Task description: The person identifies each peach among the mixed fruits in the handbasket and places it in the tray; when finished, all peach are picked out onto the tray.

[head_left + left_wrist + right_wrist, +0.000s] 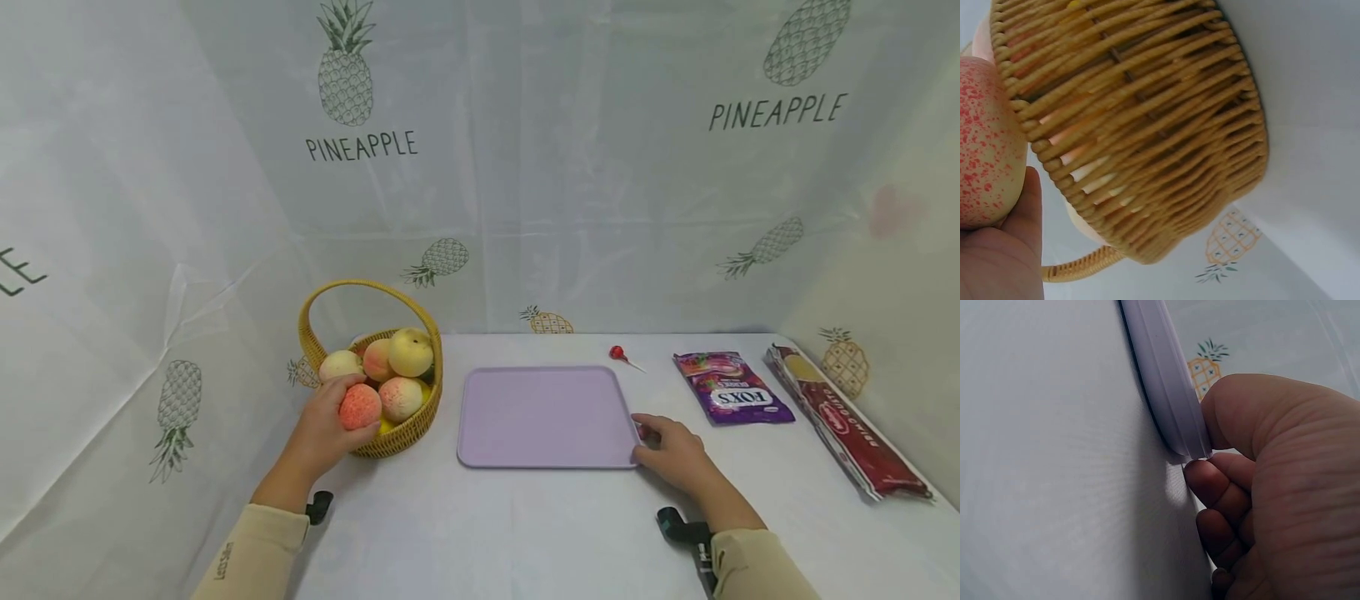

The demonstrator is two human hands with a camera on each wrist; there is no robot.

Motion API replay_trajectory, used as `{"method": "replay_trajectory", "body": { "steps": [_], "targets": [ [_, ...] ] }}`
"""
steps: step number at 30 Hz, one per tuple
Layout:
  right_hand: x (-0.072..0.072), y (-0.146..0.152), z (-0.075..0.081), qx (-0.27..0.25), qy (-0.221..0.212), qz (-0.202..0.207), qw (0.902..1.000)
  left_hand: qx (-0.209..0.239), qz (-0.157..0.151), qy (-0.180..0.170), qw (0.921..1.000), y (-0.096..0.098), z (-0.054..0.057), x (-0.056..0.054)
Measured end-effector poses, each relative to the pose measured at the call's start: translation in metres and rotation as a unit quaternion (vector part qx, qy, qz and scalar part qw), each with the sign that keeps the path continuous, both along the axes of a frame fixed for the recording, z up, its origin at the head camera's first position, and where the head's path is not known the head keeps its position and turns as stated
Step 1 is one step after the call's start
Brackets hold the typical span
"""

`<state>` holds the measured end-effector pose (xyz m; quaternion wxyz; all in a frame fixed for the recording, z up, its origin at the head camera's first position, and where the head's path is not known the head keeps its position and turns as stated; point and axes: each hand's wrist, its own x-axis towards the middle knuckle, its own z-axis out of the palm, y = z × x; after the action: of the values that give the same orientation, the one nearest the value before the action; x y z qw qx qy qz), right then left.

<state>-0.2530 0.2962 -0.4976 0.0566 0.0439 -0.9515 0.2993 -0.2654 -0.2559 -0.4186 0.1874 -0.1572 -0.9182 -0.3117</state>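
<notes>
White table: we see a pale cloth-topped table [487, 533], its back edge meeting a white curtain [540, 192] printed with pineapples.
Sleeves: nearest us, a beige left sleeve [251, 550] and a beige right sleeve [761, 567] come in over the front, with a black device [320, 507] at the left wrist and another [678, 528] at the right.
Right hand: we find the right hand [678, 460] pinching the tray's rim, near that tray's front right corner.
Left hand: our left hand [321, 433] grasps a reddish speckled peach [360, 407], fingers and thumb curled round it.
Peach: it sits at the basket's front left rim; whether it touches the fruit behind, we cannot tell.
Lilac tray: the tray [545, 417] lies mid-table with bare top.
Wicker basket: toward the table's left edge we see the basket [408, 435], arched handle up, heaped with yellow and pinkish fruits [401, 397].
Red packet: a long red packet [862, 429] runs along the table's right edge.
Purple bag: we read FOX'S, upside down, on the bag [731, 387] near the back right corner.
Lollipop: a red lollipop [617, 352] lies close to the back edge.
</notes>
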Motion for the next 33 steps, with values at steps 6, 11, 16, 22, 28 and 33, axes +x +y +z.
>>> {"method": "replay_trajectory", "body": {
  "steps": [6,11,16,22,28,33],
  "targets": [
    [0.0,0.0,0.003,0.0,-0.002,0.0,1.0,-0.007,-0.017,0.013,0.9997,0.008,0.003,0.001],
    [-0.001,0.001,0.003,-0.004,-0.005,-0.002,1.0,-0.002,-0.041,0.012,0.9991,0.018,0.011,0.004],
    [-0.002,0.001,-0.002,-0.009,-0.008,-0.003,0.9999,-0.011,-0.05,0.013,0.9986,0.025,0.016,0.008],
    [-0.002,0.0,-0.002,-0.004,-0.01,-0.004,0.9999,-0.007,-0.057,0.02,0.9981,0.031,0.016,0.009],
    [-0.002,0.0,-0.003,-0.006,-0.012,-0.005,0.9999,-0.009,-0.062,0.035,0.9974,0.037,0.015,0.007],
    [-0.003,0.001,-0.005,-0.007,-0.015,-0.007,0.9998,-0.01,-0.07,0.04,0.9967,0.042,0.014,0.006]
  ]
}}
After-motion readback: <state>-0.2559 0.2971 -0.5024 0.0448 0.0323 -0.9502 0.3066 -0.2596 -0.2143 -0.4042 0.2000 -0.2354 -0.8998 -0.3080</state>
